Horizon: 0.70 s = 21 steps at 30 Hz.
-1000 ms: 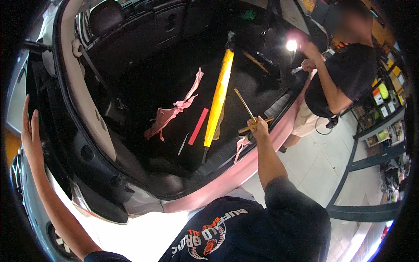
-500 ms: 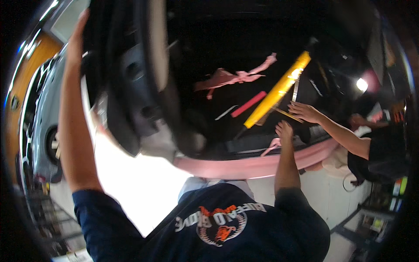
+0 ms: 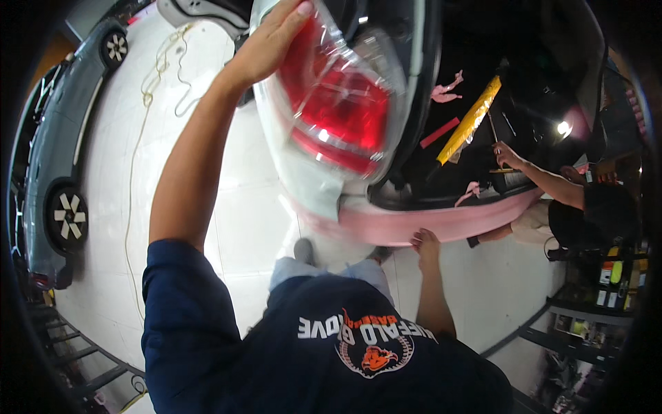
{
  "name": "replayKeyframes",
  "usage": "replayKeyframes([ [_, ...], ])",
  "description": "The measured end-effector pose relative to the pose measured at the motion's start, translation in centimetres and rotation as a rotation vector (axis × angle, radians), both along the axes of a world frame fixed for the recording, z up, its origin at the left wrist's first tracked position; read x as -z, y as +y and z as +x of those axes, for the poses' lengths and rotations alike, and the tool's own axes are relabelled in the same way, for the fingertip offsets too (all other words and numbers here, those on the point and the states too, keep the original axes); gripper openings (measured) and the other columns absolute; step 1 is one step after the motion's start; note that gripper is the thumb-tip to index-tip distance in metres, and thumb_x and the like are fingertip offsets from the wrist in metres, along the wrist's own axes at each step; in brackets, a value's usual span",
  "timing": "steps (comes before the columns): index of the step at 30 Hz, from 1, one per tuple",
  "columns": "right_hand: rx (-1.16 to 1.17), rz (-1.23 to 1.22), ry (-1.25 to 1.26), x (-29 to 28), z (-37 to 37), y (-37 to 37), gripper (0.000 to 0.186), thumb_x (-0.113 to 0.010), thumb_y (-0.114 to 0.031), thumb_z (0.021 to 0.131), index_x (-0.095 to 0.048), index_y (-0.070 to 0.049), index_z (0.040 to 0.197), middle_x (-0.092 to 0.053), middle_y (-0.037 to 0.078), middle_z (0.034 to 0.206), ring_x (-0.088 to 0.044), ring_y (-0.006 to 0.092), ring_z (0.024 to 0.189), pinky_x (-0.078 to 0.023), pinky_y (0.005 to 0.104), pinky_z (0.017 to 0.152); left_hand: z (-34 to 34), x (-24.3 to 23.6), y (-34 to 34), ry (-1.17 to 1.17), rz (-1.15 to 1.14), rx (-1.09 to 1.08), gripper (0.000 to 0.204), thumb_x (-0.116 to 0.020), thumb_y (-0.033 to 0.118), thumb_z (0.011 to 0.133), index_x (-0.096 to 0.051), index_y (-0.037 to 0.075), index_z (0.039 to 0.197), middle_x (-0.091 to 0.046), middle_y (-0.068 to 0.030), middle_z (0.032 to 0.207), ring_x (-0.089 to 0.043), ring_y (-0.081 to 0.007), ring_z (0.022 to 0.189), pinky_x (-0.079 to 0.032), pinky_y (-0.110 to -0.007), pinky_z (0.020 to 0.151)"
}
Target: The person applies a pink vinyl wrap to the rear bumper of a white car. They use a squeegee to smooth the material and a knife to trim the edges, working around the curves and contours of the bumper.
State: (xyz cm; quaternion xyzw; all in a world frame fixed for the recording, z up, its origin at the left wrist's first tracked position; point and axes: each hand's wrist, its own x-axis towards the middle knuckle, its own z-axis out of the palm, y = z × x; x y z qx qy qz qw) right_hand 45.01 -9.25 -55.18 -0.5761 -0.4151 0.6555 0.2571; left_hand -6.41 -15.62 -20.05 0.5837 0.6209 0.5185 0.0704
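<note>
My left hand (image 3: 276,41) lies against the car's rear corner, its fingers stretched out along the upper edge of a red tail light (image 3: 348,110). Clear plastic film (image 3: 378,58) wraps the light loosely. My right hand (image 3: 426,246) is at the lower edge of the pink bumper (image 3: 407,226), its fingers curled. Whether anything small sits in them is hidden. Inside the dark open trunk (image 3: 476,34) lie a long yellow wrapped tool (image 3: 471,121), a red strip (image 3: 440,133) and crumpled pink scraps (image 3: 448,88).
Across the bumper on the right, a co-worker's hand (image 3: 508,155) holds a thin stick in the trunk; a bright lamp (image 3: 564,128) shines beside it. A grey car (image 3: 52,159) stands at left. A yellow cord (image 3: 131,186) runs over the white floor (image 3: 241,200). Shelves (image 3: 586,345) stand at right.
My view has swung left, bringing the tail light into sight. My left hand now shows on the car's corner. My right hand has moved from the trunk's edge down to the bumper.
</note>
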Motion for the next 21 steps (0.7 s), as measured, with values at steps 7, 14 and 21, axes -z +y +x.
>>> replayKeyframes([
  [7,-0.783,0.534,-0.366,-3.4,-11.0,-15.6,0.029,-0.056,-0.021,0.090,-0.061,0.001,0.108,-0.066,0.018,0.092,-0.065,0.0252,0.077,-0.051,0.0337,0.071,-4.5,29.0,-19.7,-0.239,-0.794,-0.200,0.056,-0.035,0.045,0.098,-0.050,0.003,0.132,-0.053,-0.0167,0.133,-0.049,-0.0289,0.123,-0.036,-0.037,0.104],
  [14,-0.972,0.632,-0.390,0.5,-10.4,-23.6,0.028,-0.053,-0.020,0.087,-0.064,0.001,0.103,-0.065,0.021,0.094,-0.063,0.0372,0.089,-0.049,0.0426,0.080,8.8,56.6,-66.7,-0.659,-1.859,-0.389,0.066,-0.047,0.059,0.089,-0.061,-0.001,0.113,-0.063,-0.0214,0.104,-0.061,-0.0351,0.102,-0.047,-0.054,0.087],
  [21,-0.738,0.403,-0.535,1.3,-5.8,-31.2,0.029,-0.051,-0.024,0.089,-0.064,-0.001,0.100,-0.066,0.021,0.093,-0.063,0.0370,0.091,-0.049,0.0428,0.082,10.1,43.2,-76.3,-1.099,-1.876,-0.674,0.020,-0.057,0.029,0.090,-0.063,0.011,0.085,-0.057,-0.0046,0.068,-0.062,-0.0204,0.069,-0.048,-0.032,0.055],
])
